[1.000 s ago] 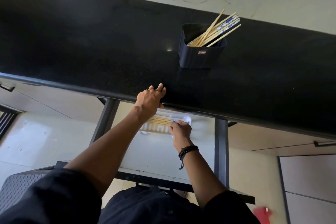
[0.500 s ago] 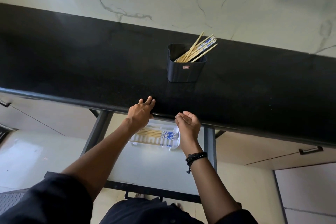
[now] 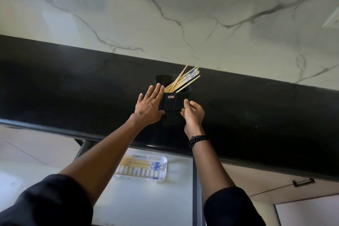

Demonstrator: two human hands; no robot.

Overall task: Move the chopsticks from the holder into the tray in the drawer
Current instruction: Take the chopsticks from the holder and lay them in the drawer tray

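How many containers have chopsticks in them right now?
2: the black square plastic holder on the dark countertop, and the white slotted tray in the open drawer below. No others visible.

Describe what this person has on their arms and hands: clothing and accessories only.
Both arms are in dark, near-black sleeves. The left sleeve and the right sleeve end near the elbows, leaving the forearms bare. The left hand shows no ring or band. The right hand is also ungloved, with a black beaded bracelet around its wrist.

Holder (image 3: 174, 101): small red-edged label (image 3: 170, 96) on front wall, print too small, illegible. No other text.
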